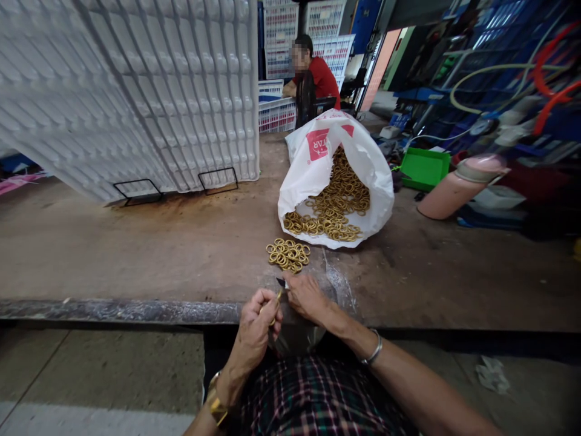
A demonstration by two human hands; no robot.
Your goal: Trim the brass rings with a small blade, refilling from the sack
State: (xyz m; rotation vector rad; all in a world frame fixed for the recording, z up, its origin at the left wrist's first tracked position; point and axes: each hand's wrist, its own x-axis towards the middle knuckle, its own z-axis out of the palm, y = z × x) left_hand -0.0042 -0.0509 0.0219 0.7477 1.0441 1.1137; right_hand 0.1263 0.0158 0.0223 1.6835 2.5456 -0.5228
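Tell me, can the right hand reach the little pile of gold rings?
Probably yes: the right hand is just short of the little pile with nothing blocking the way, though it seems to hold a dark blade.

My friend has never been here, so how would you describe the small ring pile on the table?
On the brown table, find the open white bag. Just in front of its near left edge lies the small ring pile. Unlike the bagged rings, these sit directly on the table.
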